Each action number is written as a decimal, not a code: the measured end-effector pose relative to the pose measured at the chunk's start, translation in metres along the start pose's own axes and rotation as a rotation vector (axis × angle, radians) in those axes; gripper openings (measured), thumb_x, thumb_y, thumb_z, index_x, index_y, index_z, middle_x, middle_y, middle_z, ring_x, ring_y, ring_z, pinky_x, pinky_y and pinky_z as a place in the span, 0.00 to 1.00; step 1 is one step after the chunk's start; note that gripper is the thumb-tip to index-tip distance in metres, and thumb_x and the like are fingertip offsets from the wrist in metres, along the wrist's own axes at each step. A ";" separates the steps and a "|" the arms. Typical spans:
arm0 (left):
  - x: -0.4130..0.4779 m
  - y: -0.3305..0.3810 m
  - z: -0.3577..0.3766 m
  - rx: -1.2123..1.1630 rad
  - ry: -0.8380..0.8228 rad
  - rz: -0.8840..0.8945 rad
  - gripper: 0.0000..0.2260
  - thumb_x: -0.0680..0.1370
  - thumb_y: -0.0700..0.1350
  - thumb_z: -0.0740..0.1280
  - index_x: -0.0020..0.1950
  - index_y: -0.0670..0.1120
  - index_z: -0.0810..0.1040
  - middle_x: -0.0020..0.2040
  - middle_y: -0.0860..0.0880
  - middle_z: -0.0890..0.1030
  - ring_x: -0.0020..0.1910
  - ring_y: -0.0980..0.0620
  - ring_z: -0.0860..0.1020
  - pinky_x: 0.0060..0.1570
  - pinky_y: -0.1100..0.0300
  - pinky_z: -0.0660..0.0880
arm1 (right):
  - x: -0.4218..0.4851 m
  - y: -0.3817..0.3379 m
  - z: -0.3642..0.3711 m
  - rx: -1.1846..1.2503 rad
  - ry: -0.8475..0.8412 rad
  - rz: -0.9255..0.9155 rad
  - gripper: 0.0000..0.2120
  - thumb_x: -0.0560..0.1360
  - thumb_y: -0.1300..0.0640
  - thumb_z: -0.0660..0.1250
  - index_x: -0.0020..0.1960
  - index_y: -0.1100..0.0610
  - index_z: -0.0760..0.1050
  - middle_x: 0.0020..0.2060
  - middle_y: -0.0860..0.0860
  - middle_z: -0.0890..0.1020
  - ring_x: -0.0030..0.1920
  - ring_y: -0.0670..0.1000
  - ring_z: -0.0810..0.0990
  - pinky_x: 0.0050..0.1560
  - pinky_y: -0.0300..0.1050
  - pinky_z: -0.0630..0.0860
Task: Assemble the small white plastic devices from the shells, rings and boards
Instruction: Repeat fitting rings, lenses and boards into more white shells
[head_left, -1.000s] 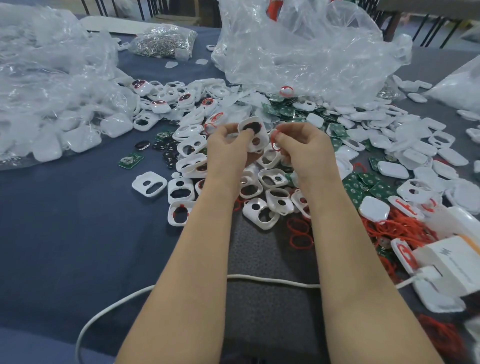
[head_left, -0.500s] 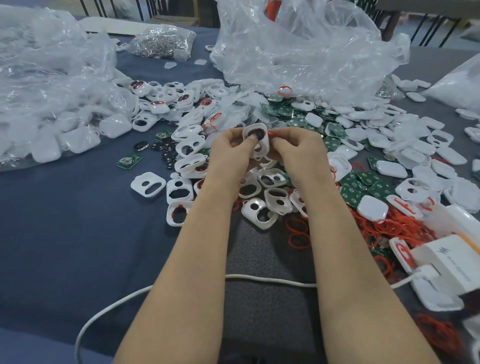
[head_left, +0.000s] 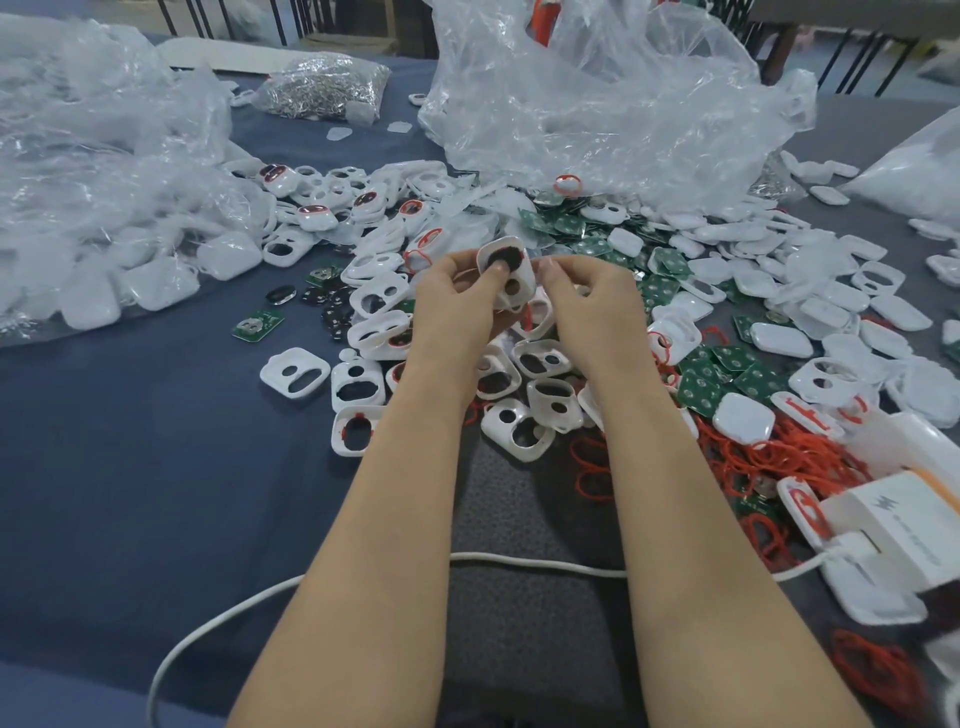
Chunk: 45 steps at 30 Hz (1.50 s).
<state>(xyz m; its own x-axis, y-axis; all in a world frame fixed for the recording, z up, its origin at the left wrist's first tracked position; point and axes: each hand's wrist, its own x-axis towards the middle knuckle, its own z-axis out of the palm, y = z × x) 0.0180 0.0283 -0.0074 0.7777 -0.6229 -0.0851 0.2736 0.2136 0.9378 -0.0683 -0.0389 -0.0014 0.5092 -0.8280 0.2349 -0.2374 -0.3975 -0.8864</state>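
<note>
My left hand (head_left: 457, 296) grips a white shell (head_left: 511, 278) with two openings, its thumb pressed on the dark upper opening. My right hand (head_left: 587, 301) sits right beside the shell, fingers curled toward its right edge; a thin red ring (head_left: 527, 315) hangs below the shell between the two hands. Loose white shells (head_left: 358, 387) lie scattered beneath and around the hands. Green boards (head_left: 701, 392) and a heap of red rings (head_left: 779, 457) lie to the right.
Clear plastic bags stand at the left (head_left: 104, 197) and back centre (head_left: 597, 104). A bag of small metal parts (head_left: 322, 91) sits at the back. A white cable (head_left: 311, 582) crosses the blue cloth near me, leading to a white charger (head_left: 898, 530) at right.
The hands have closed together around the shell; the right hand brought the red ring in against the shell's edge, and the left thumb now presses the upper opening.
</note>
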 end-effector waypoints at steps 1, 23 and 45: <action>0.000 0.000 0.000 0.008 -0.021 0.009 0.04 0.78 0.38 0.67 0.47 0.46 0.76 0.47 0.45 0.81 0.44 0.51 0.81 0.38 0.62 0.79 | 0.000 -0.001 -0.001 0.107 -0.023 0.048 0.09 0.79 0.54 0.64 0.52 0.56 0.82 0.40 0.49 0.83 0.38 0.43 0.78 0.44 0.40 0.74; -0.009 0.007 -0.006 -0.005 -0.293 0.036 0.04 0.80 0.37 0.65 0.49 0.46 0.75 0.40 0.53 0.84 0.37 0.55 0.82 0.37 0.63 0.78 | 0.001 0.001 -0.015 1.070 -0.413 0.580 0.08 0.77 0.64 0.61 0.55 0.58 0.75 0.39 0.52 0.78 0.35 0.45 0.73 0.33 0.33 0.72; -0.006 0.011 -0.002 -0.253 0.103 -0.093 0.04 0.80 0.36 0.64 0.53 0.42 0.72 0.54 0.39 0.79 0.43 0.49 0.81 0.34 0.65 0.79 | 0.002 -0.004 -0.022 0.227 -0.078 0.272 0.06 0.76 0.64 0.65 0.46 0.57 0.78 0.36 0.50 0.83 0.31 0.44 0.77 0.36 0.37 0.77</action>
<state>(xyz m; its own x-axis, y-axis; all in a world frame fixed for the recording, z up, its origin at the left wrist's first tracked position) 0.0172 0.0361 0.0025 0.7926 -0.5717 -0.2122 0.4686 0.3482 0.8119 -0.0847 -0.0472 0.0115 0.5163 -0.8553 -0.0446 -0.1876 -0.0622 -0.9803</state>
